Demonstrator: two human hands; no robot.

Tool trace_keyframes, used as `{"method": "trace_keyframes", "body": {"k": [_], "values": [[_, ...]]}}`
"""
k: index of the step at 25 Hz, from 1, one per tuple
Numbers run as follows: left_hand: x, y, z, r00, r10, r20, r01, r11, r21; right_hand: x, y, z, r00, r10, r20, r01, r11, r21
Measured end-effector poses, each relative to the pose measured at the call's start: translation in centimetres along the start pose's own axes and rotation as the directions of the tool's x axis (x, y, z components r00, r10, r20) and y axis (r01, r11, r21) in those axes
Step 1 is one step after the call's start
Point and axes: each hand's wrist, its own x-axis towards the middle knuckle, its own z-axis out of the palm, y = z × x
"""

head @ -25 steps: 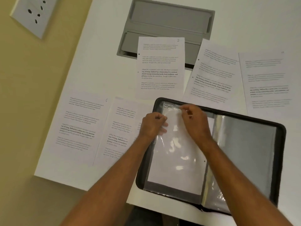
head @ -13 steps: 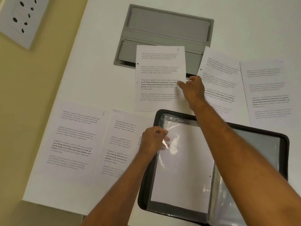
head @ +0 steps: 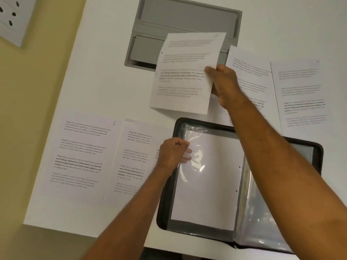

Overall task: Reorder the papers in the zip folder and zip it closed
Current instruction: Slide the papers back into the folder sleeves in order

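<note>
A black zip folder (head: 317, 152) lies open on the white table, its clear plastic sleeves showing. The left sleeve (head: 206, 177) holds a blank-looking white sheet. My left hand (head: 173, 152) pinches the upper left edge of that sleeve. My right hand (head: 225, 83) grips the right edge of a printed page (head: 184, 72) and holds it lifted and slightly curled above the table, beyond the folder. Other printed pages lie flat: two at the left (head: 82, 152) (head: 135, 158) and two at the right (head: 249, 72) (head: 300, 91).
A grey recessed cable tray (head: 187, 17) is set into the table behind the lifted page. A white wall socket (head: 11, 17) sits on the yellow wall at the upper left. The table's left edge (head: 56, 128) runs close to the wall.
My right hand left the sleeve, reached to the page beyond the folder, gripped its right edge and lifted it off the table. My left hand kept its pinch on the sleeve.
</note>
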Motion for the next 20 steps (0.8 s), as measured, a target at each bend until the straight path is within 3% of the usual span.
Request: {"method": "trace_keyframes", "body": {"k": [5,10,13,15,17,20], "values": [[-0.5,0.6,-0.2,0.999,-0.035,0.025,0.036,0.997,-0.069,-3.6,-0.3,-5.8,0.998,0.043,-0.051,-0.038,0.994,0.102],[-0.7,2.2,-0.1,0.997,-0.001,0.075,0.01,0.993,-0.118,-9.2,3.8,-14.0,0.973,0.186,-0.136,-0.183,0.983,0.036],[-0.6,3.0,0.8,0.998,0.009,0.066,-0.004,0.997,-0.079,-12.1,5.9,-16.5,0.957,0.157,-0.244,-0.184,0.979,-0.092],[-0.5,3.1,1.4,0.999,0.038,0.017,-0.038,0.999,-0.019,-14.0,6.8,-17.0,0.952,0.108,-0.288,-0.15,0.981,-0.127],[-0.7,2.7,1.8,0.987,0.162,-0.003,-0.161,0.98,0.113,-16.1,7.5,-17.0,0.955,0.052,-0.291,-0.095,0.986,-0.135],[-1.2,1.8,1.7,0.918,0.363,0.162,-0.397,0.832,0.386,-18.1,7.7,-16.2,0.966,-0.083,-0.245,0.034,0.98,-0.198]]}}
